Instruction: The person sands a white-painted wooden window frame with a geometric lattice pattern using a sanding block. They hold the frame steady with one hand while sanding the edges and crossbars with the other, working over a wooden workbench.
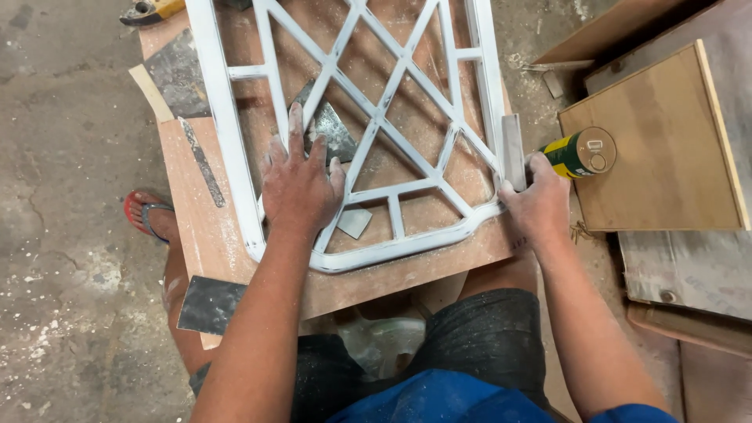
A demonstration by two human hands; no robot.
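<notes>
A white-primed lattice frame (376, 117) with crossing bars lies flat on a brown board (204, 211). My left hand (298, 184) presses flat on the frame's lower left, fingers spread, next to a grey piece of sandpaper (333, 129) under the bars. My right hand (536, 204) grips the frame's lower right corner and holds a folded strip of grey sandpaper (513, 153) against the outer rail. White sanding dust covers the board and both hands.
Loose sandpaper pieces lie on the board's left (180, 74), at its near corner (210, 305), and inside the frame (354, 222). A green and yellow can (580, 153) lies on a plywood panel (666, 149) at right. My sandalled foot (149, 215) rests on the concrete floor.
</notes>
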